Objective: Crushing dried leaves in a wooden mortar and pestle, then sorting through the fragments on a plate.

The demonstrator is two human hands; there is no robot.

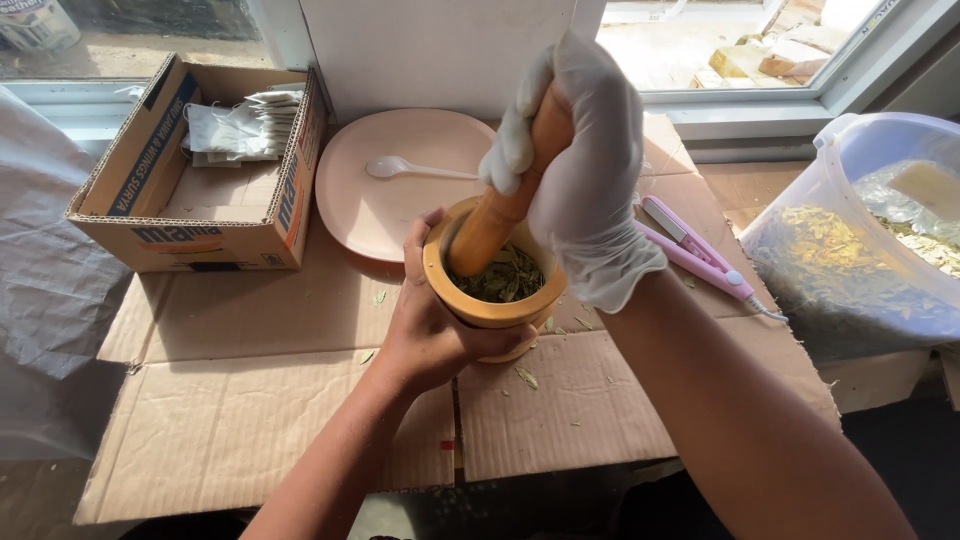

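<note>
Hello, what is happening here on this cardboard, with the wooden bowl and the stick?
A person is grinding dried leaves in a wooden mortar. The left hand, bare, grips the mortar from the side. The right hand, in a white glove, holds a wooden pestle with its end down among the leaves. The mortar stands on flattened cardboard, with leaf bits scattered around. Behind it lies a pink plate with a white spoon. A tub of leaves stands to the right.

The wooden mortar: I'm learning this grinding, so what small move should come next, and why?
Probably press the wooden pestle down and twist: the dried green leaves in the wooden mortar look whole, the gloved right hand grips the pestle, and the bare left hand steadies the mortar.
</note>
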